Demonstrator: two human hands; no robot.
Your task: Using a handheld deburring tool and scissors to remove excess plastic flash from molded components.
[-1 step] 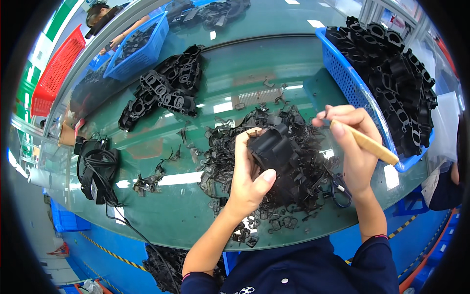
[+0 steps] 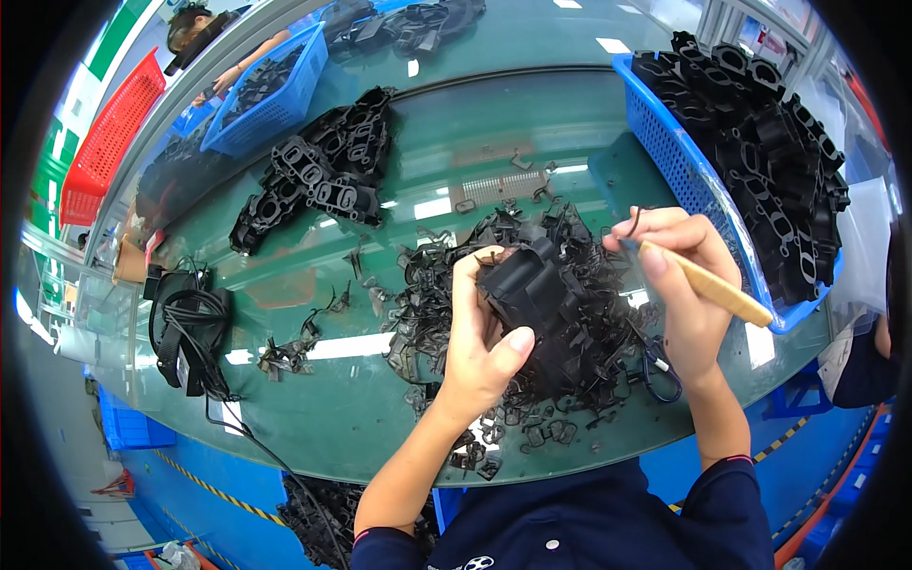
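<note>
From my remote seat I read the bench left to right. Far left, a red basket (image 2: 100, 142) sits at the edge, then a coiled black strap (image 2: 185, 328) and cable lying on the green table (image 2: 494, 123). Behind it a blue basket (image 2: 271, 95) of black parts, and a loose heap of finished-looking gaskets (image 2: 318, 180) parked out of the way, well apart from the hands.

In the middle, the left hand (image 2: 480, 351) is clenched round a black rubber part (image 2: 527, 285), thumb pressed on its near face, tilting it up towards the camera, I judge so its edge faces the tool. It is held just above a pile of trimmings (image 2: 579, 332), which probably lies there because scrap drops straight down.

The right hand (image 2: 689, 285) pinches a wooden-handled tool (image 2: 708, 283) pen-fashion, tip near the part's upper right edge; I cannot see the blade itself.

Far right, a blue crate (image 2: 679, 161) of black parts stands within reach.
</note>
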